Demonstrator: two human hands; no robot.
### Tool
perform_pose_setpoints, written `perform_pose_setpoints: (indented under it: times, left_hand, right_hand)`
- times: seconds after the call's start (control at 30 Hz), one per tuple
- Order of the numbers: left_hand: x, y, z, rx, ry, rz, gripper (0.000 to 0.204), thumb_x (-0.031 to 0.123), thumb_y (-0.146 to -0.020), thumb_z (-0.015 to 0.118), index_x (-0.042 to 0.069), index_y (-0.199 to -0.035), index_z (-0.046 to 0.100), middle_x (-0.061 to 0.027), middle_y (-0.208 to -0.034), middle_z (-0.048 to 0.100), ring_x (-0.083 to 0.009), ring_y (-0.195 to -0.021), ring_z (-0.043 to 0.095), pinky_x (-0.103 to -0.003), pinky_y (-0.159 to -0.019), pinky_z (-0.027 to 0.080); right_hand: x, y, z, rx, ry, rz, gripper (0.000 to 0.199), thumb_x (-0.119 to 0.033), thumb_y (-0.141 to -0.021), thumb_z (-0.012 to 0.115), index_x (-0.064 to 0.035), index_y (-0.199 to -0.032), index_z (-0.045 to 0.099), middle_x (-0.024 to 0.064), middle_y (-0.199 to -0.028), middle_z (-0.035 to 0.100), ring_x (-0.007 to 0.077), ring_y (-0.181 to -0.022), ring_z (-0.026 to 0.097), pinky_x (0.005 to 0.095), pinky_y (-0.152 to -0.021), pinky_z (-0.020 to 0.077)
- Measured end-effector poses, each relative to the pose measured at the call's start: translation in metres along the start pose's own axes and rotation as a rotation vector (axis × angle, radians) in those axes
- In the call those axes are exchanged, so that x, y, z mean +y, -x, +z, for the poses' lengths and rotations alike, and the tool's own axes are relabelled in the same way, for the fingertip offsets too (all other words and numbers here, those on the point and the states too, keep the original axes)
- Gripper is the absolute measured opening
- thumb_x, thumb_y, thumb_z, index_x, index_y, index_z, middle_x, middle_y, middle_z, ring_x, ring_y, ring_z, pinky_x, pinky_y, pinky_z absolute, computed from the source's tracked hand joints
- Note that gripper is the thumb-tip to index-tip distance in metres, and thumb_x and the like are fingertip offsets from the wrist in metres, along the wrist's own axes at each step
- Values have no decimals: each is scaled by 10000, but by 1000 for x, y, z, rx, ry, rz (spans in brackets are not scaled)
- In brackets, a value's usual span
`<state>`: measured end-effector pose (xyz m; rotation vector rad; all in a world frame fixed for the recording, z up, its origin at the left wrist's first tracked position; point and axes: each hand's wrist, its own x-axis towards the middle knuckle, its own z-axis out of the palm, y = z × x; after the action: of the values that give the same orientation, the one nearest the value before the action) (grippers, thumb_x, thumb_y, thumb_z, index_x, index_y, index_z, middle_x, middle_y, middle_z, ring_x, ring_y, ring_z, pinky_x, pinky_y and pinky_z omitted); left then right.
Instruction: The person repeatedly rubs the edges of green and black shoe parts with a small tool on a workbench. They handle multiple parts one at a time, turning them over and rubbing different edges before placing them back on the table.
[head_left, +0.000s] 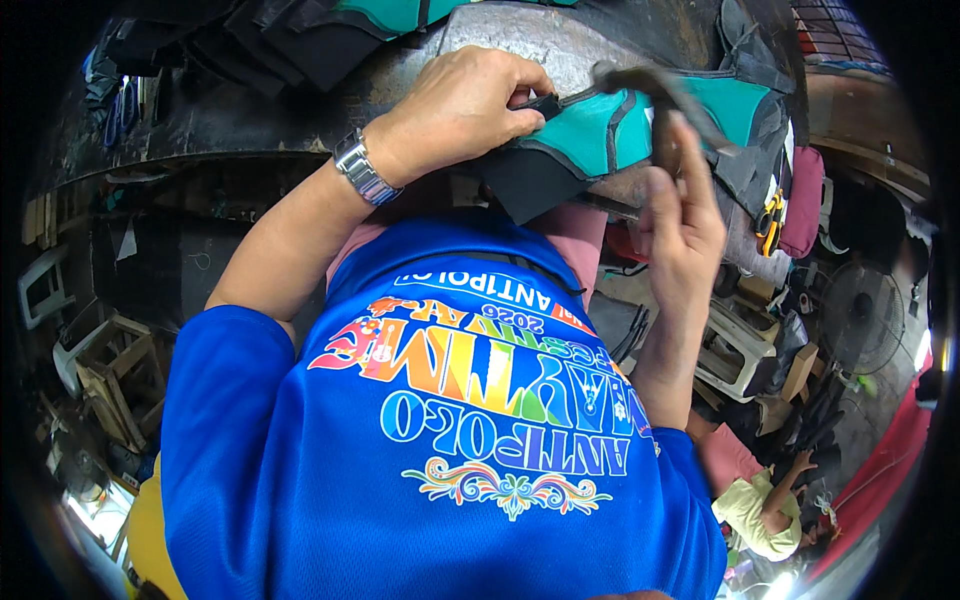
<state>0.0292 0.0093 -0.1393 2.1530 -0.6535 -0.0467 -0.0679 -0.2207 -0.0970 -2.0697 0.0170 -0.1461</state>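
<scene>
A teal piece with black edging lies on the worn worktable, and a black flap hangs over the near edge. My left hand, with a metal watch on its wrist, pinches the piece's left black edge between thumb and fingers. To the right, my right hand is closed on the handle of a hammer, raised over the right part of the piece. Motion smears the hammer and fingertips. Another teal section shows beyond the hammer head.
Black pieces are piled at the far left. Yellow-handled scissors hang at the table's right edge beside a maroon pouch. A fan and stools stand at right. Another person is at the lower right.
</scene>
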Motion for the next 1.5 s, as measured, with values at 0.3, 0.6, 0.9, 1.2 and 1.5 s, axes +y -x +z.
perform_pose_setpoints:
  times: [0.3,0.6,0.9,1.2,1.5]
  left_hand:
    - [-2,2,-1,24,-1,-27,294,166,-792,805,50,-1044,708,-54,-698,624,-172,-612,581,-321,-599,471]
    - [-2,3,0,45,14,-43,445,148,-774,819,97,-1167,616,-53,-696,628,-194,-633,621,-340,-607,478]
    - [8,-11,-9,20,-78,12,489,333,-797,823,90,-1187,654,-104,-957,646,-243,-863,649,-369,-740,515]
    - [21,-52,49,29,-306,166,612,381,-765,812,19,-1230,645,-192,-1343,525,-380,-1261,502,-466,-1047,424]
    - [49,-46,24,-67,93,202,508,155,-826,779,97,-1286,572,-232,-1052,704,-393,-988,695,-440,-832,559]
  right_hand:
    - [-10,-6,3,-141,264,-28,440,-133,-961,663,-51,-1382,567,206,-1104,730,235,-971,726,345,-857,547]
    - [0,4,16,-157,405,57,437,-177,-995,616,-33,-1396,520,249,-1075,710,258,-966,719,379,-812,542]
    - [43,32,-28,132,-183,143,283,-95,-938,717,10,-1196,663,6,-907,667,47,-798,557,214,-714,462]
    - [102,32,-91,462,658,-105,363,-197,-883,759,-40,-1198,672,118,-1072,720,290,-893,713,338,-795,540]
    - [105,-38,-60,553,220,-273,306,8,-885,596,33,-1190,611,173,-1094,644,347,-979,624,404,-897,464]
